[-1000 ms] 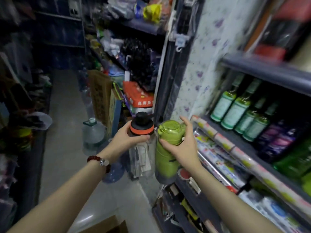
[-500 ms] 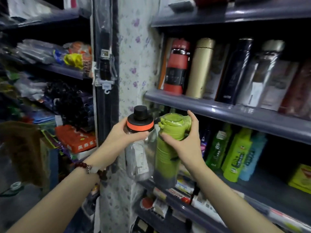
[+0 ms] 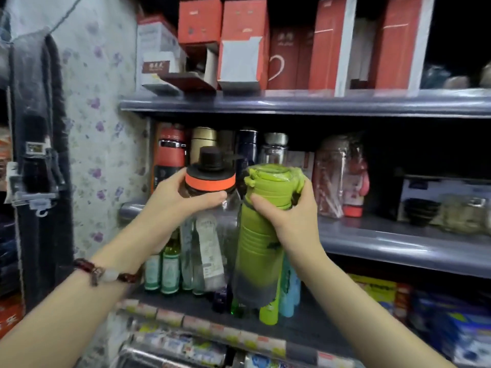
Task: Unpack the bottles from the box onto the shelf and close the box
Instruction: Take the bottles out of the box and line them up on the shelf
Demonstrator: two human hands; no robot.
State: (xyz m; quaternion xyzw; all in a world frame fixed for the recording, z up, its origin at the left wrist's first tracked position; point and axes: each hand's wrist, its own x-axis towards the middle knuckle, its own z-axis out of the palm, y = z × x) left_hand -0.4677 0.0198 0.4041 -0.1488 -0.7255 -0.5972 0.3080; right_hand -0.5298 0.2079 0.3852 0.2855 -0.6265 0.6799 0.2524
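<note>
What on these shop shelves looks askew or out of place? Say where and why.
On the top shelf, a red carton has its white flap hanging open, and a dark flat lid or tray lies tilted beside it. The clear bottle and green bottle in the hands look intact.

The left hand's clear plastic bottle (image 3: 204, 248) wears an orange-banded black lid; the right hand's ribbed plastic bottle (image 3: 259, 251) is green, fading to grey.
</note>
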